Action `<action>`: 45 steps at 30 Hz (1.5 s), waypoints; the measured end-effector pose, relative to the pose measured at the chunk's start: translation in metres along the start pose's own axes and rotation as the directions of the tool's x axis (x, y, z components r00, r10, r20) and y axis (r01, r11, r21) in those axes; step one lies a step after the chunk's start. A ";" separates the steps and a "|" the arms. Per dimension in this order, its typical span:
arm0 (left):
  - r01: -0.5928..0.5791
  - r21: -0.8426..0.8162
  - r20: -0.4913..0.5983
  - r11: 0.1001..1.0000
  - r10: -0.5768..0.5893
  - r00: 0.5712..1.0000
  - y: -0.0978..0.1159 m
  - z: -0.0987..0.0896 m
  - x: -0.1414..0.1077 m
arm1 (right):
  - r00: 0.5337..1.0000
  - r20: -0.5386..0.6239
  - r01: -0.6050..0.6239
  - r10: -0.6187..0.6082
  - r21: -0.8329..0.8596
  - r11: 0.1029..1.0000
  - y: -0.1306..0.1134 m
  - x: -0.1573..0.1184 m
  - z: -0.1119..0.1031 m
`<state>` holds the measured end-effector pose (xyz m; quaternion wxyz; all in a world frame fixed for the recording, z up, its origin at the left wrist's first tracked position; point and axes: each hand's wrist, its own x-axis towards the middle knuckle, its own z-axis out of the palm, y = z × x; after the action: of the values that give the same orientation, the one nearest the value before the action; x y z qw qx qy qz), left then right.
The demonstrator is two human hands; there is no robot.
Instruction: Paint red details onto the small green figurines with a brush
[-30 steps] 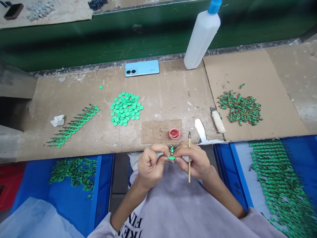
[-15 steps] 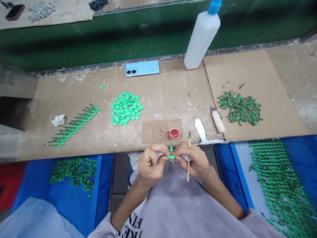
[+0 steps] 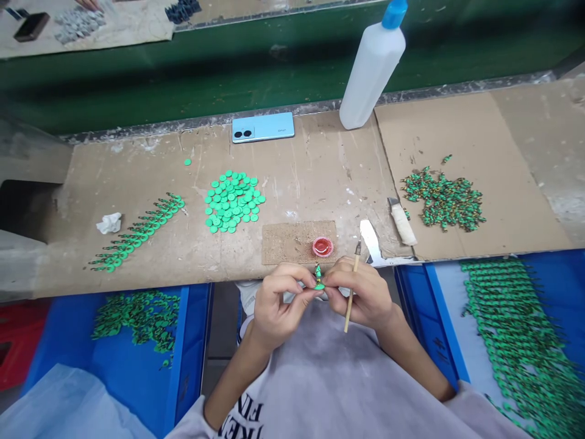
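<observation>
With both hands pinched on the tiny green figure (image 3: 319, 278) just above the worktop (image 3: 292, 183) edge, the left hand (image 3: 276, 305) should brace it while the right hand (image 3: 361, 296) (brush (image 3: 351, 292) tucked between its fingers) presses squarely, I judge.

Bench (image 3: 150, 256): cardboard-covered top, worn and scratched, running crosswise just beyond the hands.
Second sheet (image 3: 461, 128): cleaner cardboard laid over the bench beyond and right of the hands.
Edge strip (image 3: 159, 125): grey metal strip along the far side of the bench.
Green band (image 3: 205, 67): dark green surface past the strip, well beyond the hands.
Far bench (image 3: 132, 21): pale top at the upper left, farthest from the hands.
Light: even, soft, with faint shadows.
</observation>
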<state>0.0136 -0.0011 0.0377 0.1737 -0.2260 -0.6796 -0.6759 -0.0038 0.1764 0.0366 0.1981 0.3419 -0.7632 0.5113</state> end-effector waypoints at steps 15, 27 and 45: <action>0.096 -0.128 -0.004 0.987 -0.098 0.995 0.002 0.004 0.000 | 0.999 -0.014 0.030 -0.030 0.016 0.999 0.000 0.000 0.000; 0.138 -0.108 -0.031 0.984 -0.142 0.989 -0.001 0.006 -0.003 | 1.000 0.005 0.017 -0.017 0.003 1.000 0.000 -0.002 0.001; 0.134 -0.108 -0.036 0.985 -0.139 0.990 0.001 0.005 0.003 | 0.999 0.027 0.018 -0.018 0.014 1.000 0.002 0.001 -0.001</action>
<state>0.0119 0.0039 0.0399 0.1293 -0.1731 -0.6530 -0.7259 -0.0055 0.1778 0.0362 0.1899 0.3571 -0.7591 0.5101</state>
